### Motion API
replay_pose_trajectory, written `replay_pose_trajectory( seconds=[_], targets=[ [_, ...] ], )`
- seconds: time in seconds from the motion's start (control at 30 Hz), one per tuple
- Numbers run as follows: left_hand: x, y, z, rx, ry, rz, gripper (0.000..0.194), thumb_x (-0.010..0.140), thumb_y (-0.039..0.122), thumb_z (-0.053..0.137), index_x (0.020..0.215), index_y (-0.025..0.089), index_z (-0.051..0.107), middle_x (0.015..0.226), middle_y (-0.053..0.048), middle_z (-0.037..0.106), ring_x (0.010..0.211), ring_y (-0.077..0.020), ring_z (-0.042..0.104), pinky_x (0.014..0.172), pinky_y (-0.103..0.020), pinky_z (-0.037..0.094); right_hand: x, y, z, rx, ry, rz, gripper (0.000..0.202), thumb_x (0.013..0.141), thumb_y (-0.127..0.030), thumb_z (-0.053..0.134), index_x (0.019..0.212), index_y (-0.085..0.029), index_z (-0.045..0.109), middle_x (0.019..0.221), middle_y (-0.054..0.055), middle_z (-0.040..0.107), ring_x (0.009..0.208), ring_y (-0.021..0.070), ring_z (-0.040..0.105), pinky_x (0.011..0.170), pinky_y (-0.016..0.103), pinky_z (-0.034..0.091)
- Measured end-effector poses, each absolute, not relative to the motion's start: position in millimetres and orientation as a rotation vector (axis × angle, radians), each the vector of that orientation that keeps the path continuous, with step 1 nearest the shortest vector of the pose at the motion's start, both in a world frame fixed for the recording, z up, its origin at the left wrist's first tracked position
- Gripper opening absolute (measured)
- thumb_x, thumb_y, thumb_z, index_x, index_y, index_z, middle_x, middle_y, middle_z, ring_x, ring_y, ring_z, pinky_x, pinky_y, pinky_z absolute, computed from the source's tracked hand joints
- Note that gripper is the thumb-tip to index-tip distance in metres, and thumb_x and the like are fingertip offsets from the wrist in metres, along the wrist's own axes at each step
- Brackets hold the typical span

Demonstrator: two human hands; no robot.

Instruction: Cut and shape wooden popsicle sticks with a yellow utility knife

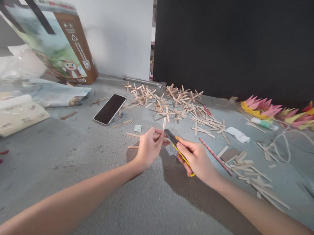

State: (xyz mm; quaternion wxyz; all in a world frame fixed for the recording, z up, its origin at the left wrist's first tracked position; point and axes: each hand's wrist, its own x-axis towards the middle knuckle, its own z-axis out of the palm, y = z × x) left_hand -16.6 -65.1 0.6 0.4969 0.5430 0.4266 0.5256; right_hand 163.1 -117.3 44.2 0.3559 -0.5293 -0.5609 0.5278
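My left hand [150,145] pinches a small wooden craft stick [164,124], which points up from the fingertips. In my right hand [197,159] is a yellow and black utility knife [180,149], its front end touching or very near the stick at my left fingertips. Two more craft sticks [133,147] lie on the table just left of my left hand. A small pale green square [137,128] rests beyond them. Past my hands spreads a pile of sticks [158,100], many of them joined as crosses.
A phone [110,109] lies left of the pile, near plastic bags [16,112] and a printed carrier bag [68,48]. To the right are a red patterned pencil [215,156], loose sticks [252,173], a white cable [283,143] and folded paper pieces [264,108].
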Motion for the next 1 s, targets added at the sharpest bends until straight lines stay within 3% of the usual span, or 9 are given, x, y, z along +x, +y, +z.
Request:
replay_pose_trajectory(
  seconds=[0.23, 0.3, 0.4, 0.5, 0.6, 0.7, 0.9, 1.0],
  targets=[
    [-16.5, -64.2, 6.0, 1.221, 0.979, 1.258, 0.025, 0.094, 0.040, 0.068, 0.095, 0.020, 0.052, 0.086, -0.008, 0.081, 0.070, -0.0228, 0.079, 0.067, -0.032, 0.064, 164.0, -115.4, 37.8, -1.142, -1.090, 1.688, 0.038, 0.096, -0.053, 0.062, 0.114, -0.020, 0.063, 0.066, -0.005, 0.056, 0.032, 0.0034, 0.030, 0.029, 0.019, 0.029],
    [-16.7, -62.6, 6.5, 1.146, 0.957, 1.241, 0.025, 0.093, 0.037, 0.068, 0.097, 0.020, 0.050, 0.094, -0.011, 0.081, 0.071, -0.0221, 0.080, 0.071, -0.034, 0.065, 165.5, -113.8, 36.3, -1.073, -1.074, 1.689, 0.038, 0.097, -0.053, 0.059, 0.116, -0.021, 0.062, 0.066, -0.006, 0.053, 0.032, 0.0035, 0.027, 0.030, 0.020, 0.027],
    [-17.2, -60.9, 8.8, 1.087, 0.929, 1.225, 0.029, 0.092, 0.036, 0.069, 0.107, 0.018, 0.052, 0.096, -0.012, 0.080, 0.071, -0.0216, 0.079, 0.072, -0.035, 0.065, 169.4, -108.7, 34.3, -1.070, -1.233, 1.460, 0.039, 0.100, -0.052, 0.055, 0.124, -0.022, 0.061, 0.068, -0.006, 0.053, 0.036, 0.0064, 0.035, 0.035, 0.023, 0.031],
    [-17.5, -60.8, 11.6, 1.092, 0.878, 1.216, 0.038, 0.089, 0.038, 0.071, 0.116, 0.017, 0.055, 0.092, -0.009, 0.079, 0.067, -0.0196, 0.077, 0.070, -0.035, 0.064, 174.8, -100.3, 29.3, -1.151, -1.452, 1.074, 0.035, 0.101, -0.052, 0.056, 0.117, -0.021, 0.065, 0.077, -0.002, 0.058, 0.053, 0.0107, 0.049, 0.051, 0.025, 0.041],
    [-17.5, -60.6, 10.2, 1.154, 0.853, 1.187, 0.028, 0.090, 0.036, 0.066, 0.110, 0.017, 0.060, 0.079, -0.003, 0.074, 0.059, -0.0152, 0.071, 0.061, -0.028, 0.058, 179.0, -92.2, 22.1, -1.262, -1.545, 0.815, 0.036, 0.098, -0.051, 0.060, 0.118, -0.021, 0.067, 0.086, 0.001, 0.060, 0.069, 0.0146, 0.052, 0.063, 0.027, 0.043],
    [-17.5, -60.5, 4.4, 1.288, 0.862, 1.128, 0.018, 0.092, 0.031, 0.059, 0.102, 0.018, 0.065, 0.066, 0.001, 0.065, 0.051, -0.0118, 0.063, 0.053, -0.023, 0.050, 180.9, -87.5, 17.1, -1.356, -1.540, 0.741, 0.040, 0.095, -0.052, 0.065, 0.119, -0.021, 0.067, 0.082, -0.001, 0.058, 0.066, 0.0147, 0.048, 0.061, 0.026, 0.040],
    [-17.5, -65.2, 3.4, 1.522, 0.870, 0.963, 0.015, 0.092, 0.027, 0.056, 0.097, 0.018, 0.067, 0.060, 0.004, 0.055, 0.050, -0.0113, 0.056, 0.052, -0.023, 0.043, 181.2, -86.7, 15.5, -1.379, -1.526, 0.696, 0.034, 0.091, -0.051, 0.070, 0.079, -0.019, 0.066, 0.066, -0.004, 0.047, 0.063, 0.0139, 0.042, 0.059, 0.026, 0.033],
    [-16.9, -67.5, 10.3, 1.540, 0.917, 0.933, 0.017, 0.094, 0.031, 0.057, 0.093, 0.018, 0.067, 0.058, 0.004, 0.053, 0.049, -0.0109, 0.052, 0.050, -0.022, 0.040, 180.0, -87.1, 15.1, -1.384, -1.519, 0.699, 0.038, 0.090, -0.051, 0.071, 0.072, -0.020, 0.060, 0.064, -0.005, 0.040, 0.061, 0.0130, 0.038, 0.058, 0.027, 0.029]
  ],
)
